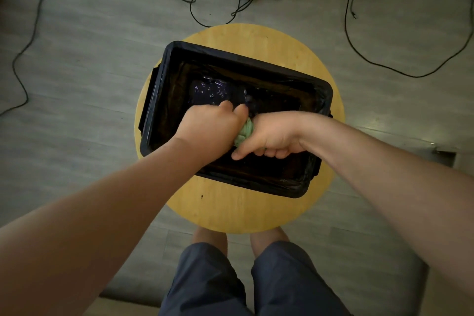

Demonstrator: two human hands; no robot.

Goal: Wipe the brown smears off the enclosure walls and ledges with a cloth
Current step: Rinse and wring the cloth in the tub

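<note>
The left hand (213, 126) and right hand (272, 136) each curl tight round a bunched green cloth (245, 133), which shows between them. Under both hands lies a black tub (256, 59) on the round worktop (230, 208), with a wet sheen just beyond the left hand.

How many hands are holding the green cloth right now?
2. The left hand grips the cloth from the left and the right hand from the right, both over the tub. The cloth is mostly hidden between them.
</note>
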